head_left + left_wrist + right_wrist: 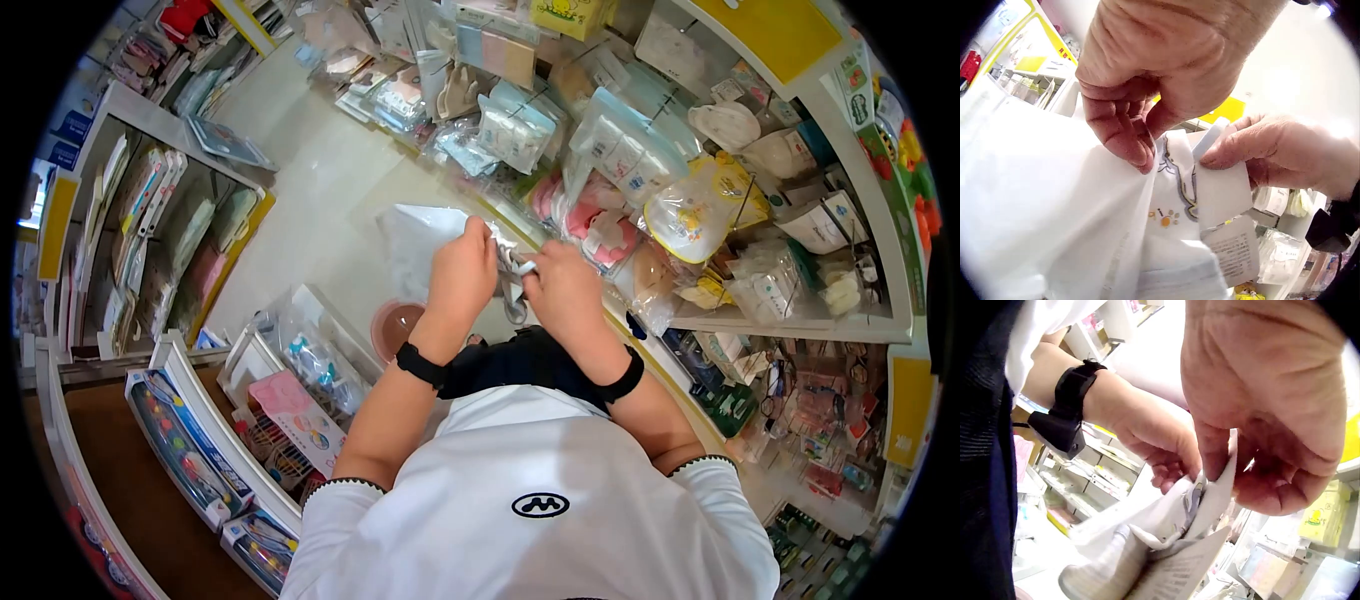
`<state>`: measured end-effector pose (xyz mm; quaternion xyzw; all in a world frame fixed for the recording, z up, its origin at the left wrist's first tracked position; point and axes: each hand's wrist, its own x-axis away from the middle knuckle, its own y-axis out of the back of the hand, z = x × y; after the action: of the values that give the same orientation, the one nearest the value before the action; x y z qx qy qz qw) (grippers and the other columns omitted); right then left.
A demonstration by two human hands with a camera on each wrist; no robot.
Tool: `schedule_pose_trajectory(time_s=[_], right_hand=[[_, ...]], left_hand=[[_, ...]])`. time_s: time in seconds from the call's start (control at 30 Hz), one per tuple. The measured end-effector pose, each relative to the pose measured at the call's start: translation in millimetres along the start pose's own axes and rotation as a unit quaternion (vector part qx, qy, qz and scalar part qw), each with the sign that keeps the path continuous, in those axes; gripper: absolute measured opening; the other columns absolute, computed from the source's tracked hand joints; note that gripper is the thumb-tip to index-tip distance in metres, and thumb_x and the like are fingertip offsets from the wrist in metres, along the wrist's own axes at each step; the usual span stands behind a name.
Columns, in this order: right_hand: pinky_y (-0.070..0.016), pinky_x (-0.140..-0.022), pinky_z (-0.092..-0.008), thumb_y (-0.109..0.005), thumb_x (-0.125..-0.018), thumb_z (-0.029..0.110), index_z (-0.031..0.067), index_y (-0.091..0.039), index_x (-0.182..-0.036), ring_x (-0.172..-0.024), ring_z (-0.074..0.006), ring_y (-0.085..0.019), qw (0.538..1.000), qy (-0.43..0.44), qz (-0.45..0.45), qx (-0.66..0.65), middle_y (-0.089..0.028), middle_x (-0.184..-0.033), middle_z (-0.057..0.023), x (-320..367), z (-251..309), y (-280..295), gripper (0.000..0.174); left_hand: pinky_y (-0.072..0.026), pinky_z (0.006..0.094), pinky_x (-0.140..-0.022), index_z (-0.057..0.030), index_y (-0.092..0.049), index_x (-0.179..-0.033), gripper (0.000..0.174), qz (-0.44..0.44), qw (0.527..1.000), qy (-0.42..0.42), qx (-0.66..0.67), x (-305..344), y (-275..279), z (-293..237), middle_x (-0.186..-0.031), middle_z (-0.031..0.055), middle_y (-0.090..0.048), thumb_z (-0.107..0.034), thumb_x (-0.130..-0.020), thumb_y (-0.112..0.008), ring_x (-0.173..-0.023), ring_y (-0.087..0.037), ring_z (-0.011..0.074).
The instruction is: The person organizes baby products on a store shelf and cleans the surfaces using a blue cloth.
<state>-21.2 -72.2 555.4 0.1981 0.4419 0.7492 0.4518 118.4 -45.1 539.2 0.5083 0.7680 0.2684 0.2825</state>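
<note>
In the head view both hands are close together in front of the body. My left hand [464, 268] pinches the edge of a translucent white plastic bag [1054, 206], which spreads out to the left in the left wrist view. Beside the bag's edge is a white cloth item [1169, 234] with grey-and-yellow trim and a small orange print. A printed card [1232, 250] is with it. My right hand [566, 292] pinches the white card backing between thumb and fingers, level with the left fingertips. Striped grey-white fabric [1107, 565] hangs below in the right wrist view.
Racks of bagged goods [615, 140] rise close in front and to the right. On the left stands a shelf unit [150, 215] of flat packets, with boxed toys [185, 440] nearer the body. A round pinkish object [397, 330] sits low by the left forearm.
</note>
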Motion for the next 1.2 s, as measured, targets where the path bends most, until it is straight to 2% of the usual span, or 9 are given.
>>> schedule_pose_trajectory(time_s=[0.13, 0.23, 0.33, 0.47, 0.63, 0.77, 0.9, 1.03, 1.2], right_hand=[[-0.0458, -0.067, -0.0348, -0.062, -0.074, 0.017, 0.0045, -0.064, -0.092, -0.079, -0.0266, -0.055, 0.999, 0.003, -0.003, 0.045, -0.055, -0.08, -0.0103, 8.6, 11.3, -15.7, 0.022], [-0.0463, -0.067, -0.0308, -0.061, -0.077, 0.02, 0.0046, -0.061, -0.102, -0.078, -0.0206, -0.057, 0.968, 0.052, 0.112, -0.218, -0.056, -0.081, -0.0067, 14.7, -4.0, -17.9, 0.029], [-0.0454, -0.067, -0.0262, -0.061, -0.08, 0.022, 0.0029, -0.056, -0.109, -0.075, -0.0141, -0.056, 0.767, -0.172, 0.24, -0.57, -0.056, -0.084, -0.0033, 15.6, 4.5, 6.0, 0.035], [-0.0456, -0.062, -0.0269, -0.064, -0.079, 0.023, 0.0021, -0.055, -0.097, -0.071, -0.0115, -0.057, 0.91, -0.113, 0.1, -0.387, -0.059, -0.089, -0.0069, 12.5, 1.2, -28.3, 0.029], [-0.045, -0.058, -0.0356, -0.063, -0.073, 0.009, 0.0054, -0.05, -0.091, -0.065, -0.0292, -0.056, 0.971, -0.14, -0.014, -0.193, -0.057, -0.083, -0.0119, 24.5, 11.4, -42.1, 0.022], [-0.0461, -0.062, -0.0367, -0.06, -0.076, 0.005, 0.0055, -0.052, -0.092, -0.072, -0.0294, -0.057, 0.975, -0.138, -0.053, -0.166, -0.059, -0.09, -0.0121, 38.8, -5.6, -58.5, 0.018], [-0.0472, -0.074, -0.0347, -0.063, -0.079, 0.017, 0.0034, -0.05, -0.111, -0.08, -0.0259, -0.058, 0.884, -0.153, -0.007, -0.443, -0.057, -0.097, -0.0117, 31.6, -9.2, -56.7, 0.038], [-0.0482, -0.067, -0.037, -0.059, -0.08, 0.022, 0.0024, -0.051, -0.107, -0.073, -0.0305, -0.06, 0.991, 0.015, -0.052, -0.125, -0.057, -0.092, -0.0144, 40.6, 11.9, -33.3, 0.035], [-0.0463, -0.068, -0.0433, -0.056, -0.078, 0.019, 0.001, -0.052, -0.093, -0.071, -0.0382, -0.058, 0.994, -0.086, -0.019, -0.06, -0.059, -0.08, -0.0194, 42.3, -10.2, -58.4, 0.024]], left_hand=[[-0.0434, 0.0471, -0.057, -0.0011, -0.047, -0.084, 0.009, 0.021, 0.999, -0.018, 0.018, 10.5, 8.5, 11.6, -0.065, 0.0209, -0.057, -0.008, -0.082, -0.052, -0.062, -0.056, 0.0395], [-0.0435, 0.0461, -0.057, -0.0011, -0.047, -0.084, 0.009, 0.0, 0.999, -0.018, 0.03, 15.3, 8.2, 29.2, -0.066, 0.0205, -0.057, -0.009, -0.083, -0.052, -0.064, -0.056, 0.0391], [-0.0434, 0.045, -0.058, -0.0016, -0.047, -0.085, 0.008, 0.002, 0.998, -0.016, 0.058, 18.6, 11.3, 38.9, -0.07, 0.02, -0.057, -0.009, -0.083, -0.051, -0.067, -0.056, 0.0385], [-0.0433, 0.0439, -0.059, -0.0028, -0.047, -0.087, 0.007, 0.034, 0.992, -0.039, 0.111, 28.8, 8.9, 28.2, -0.074, 0.0193, -0.058, -0.008, -0.084, -0.051, -0.069, -0.056, 0.0383], [-0.0439, 0.041, -0.059, -0.0022, -0.048, -0.087, 0.006, 0.061, 0.991, -0.062, 0.106, 36.6, 4.6, 20.1, -0.073, 0.0192, -0.058, -0.005, -0.083, -0.051, -0.069, -0.056, 0.0377], [-0.044, 0.0445, -0.059, -0.0029, -0.046, -0.087, 0.007, 0.074, 0.99, -0.103, 0.054, 39.6, -6.6, 18.2, -0.073, 0.019, -0.058, -0.009, -0.083, -0.049, -0.069, -0.056, 0.0385], [-0.0441, 0.0457, -0.059, -0.0032, -0.046, -0.086, 0.007, 0.043, 0.998, -0.006, 0.039, 24.6, -21.4, 36.7, -0.073, 0.0199, -0.058, -0.008, -0.083, -0.05, -0.069, -0.057, 0.0389], [-0.0442, 0.0452, -0.059, -0.002, -0.047, -0.087, 0.009, 0.076, 0.993, 0.042, 0.079, 12.5, -24.0, 42.4, -0.072, 0.0201, -0.058, -0.008, -0.083, -0.051, -0.068, -0.057, 0.0395], [-0.0447, 0.0394, -0.057, -0.0007, -0.048, -0.087, 0.01, 0.088, 0.992, -0.031, 0.08, 15.1, -22.7, 28.0, -0.071, 0.0196, -0.058, -0.008, -0.083, -0.053, -0.067, -0.058, 0.0364]])
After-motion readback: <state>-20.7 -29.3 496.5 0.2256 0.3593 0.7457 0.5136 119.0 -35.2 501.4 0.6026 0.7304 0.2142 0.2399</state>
